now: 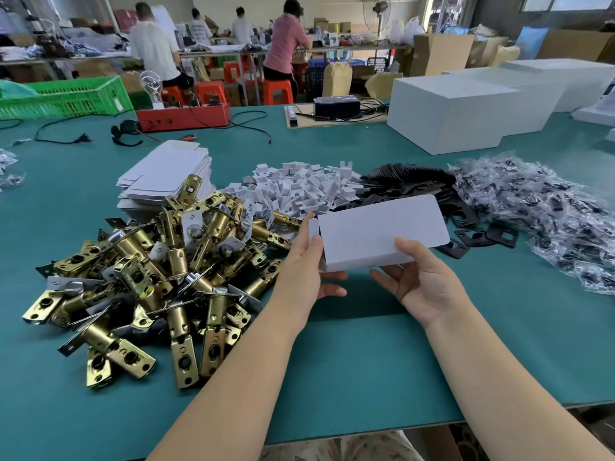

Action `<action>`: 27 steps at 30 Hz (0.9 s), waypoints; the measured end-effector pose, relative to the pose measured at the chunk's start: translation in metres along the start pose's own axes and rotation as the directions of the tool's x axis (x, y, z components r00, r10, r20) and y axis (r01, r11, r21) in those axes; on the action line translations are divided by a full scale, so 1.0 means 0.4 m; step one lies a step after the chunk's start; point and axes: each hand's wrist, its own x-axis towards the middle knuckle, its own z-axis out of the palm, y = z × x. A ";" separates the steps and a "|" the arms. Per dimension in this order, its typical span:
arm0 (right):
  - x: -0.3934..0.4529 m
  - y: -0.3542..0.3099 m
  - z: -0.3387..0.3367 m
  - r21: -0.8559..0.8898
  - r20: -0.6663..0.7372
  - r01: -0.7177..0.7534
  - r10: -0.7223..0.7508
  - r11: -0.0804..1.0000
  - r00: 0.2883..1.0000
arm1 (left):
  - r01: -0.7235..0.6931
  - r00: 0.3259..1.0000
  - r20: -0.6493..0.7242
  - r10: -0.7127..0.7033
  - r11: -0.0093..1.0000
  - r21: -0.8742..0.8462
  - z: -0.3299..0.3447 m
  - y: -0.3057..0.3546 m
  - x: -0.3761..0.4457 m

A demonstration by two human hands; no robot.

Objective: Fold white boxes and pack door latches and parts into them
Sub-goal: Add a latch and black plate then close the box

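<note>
Both bare forearms reach in from the bottom edge toward a white box [379, 232] held above the green table [349, 361], near its middle. Its left end is pinched by the left hand [306, 267], thumb on top by a small side flap and fingers curled underneath. At the box's near right edge the right hand [422, 284] grips with the thumb pressed on the upper face and the fingers curled below. Left of the box lies a heap of brass door latches [159, 277], touching a stack of flat white box blanks [166, 174] behind it. Just beyond the box sits a pile of small white card inserts [299, 188], then black metal plates [466, 211], then clear bags of dark parts [549, 214] to the right. Farther back stand large white cartons [459, 118], a red device [183, 116] and a green crate [66, 98]; people work at distant benches.
</note>
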 end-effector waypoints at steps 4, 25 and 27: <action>-0.005 0.008 0.006 -0.114 0.049 0.012 -0.006 0.993 0.999 | 0.004 0.999 -0.033 -0.005 1.000 -0.030 -0.004 -0.003 0.006; -0.010 0.007 0.013 -0.114 0.022 -0.009 0.012 0.993 1.000 | -0.042 0.993 0.100 0.056 0.990 -0.132 0.008 0.029 -0.033; -0.010 0.010 0.014 -0.093 0.026 -0.035 0.037 0.995 0.999 | 0.006 0.989 0.147 0.032 0.967 -0.253 0.000 0.033 -0.031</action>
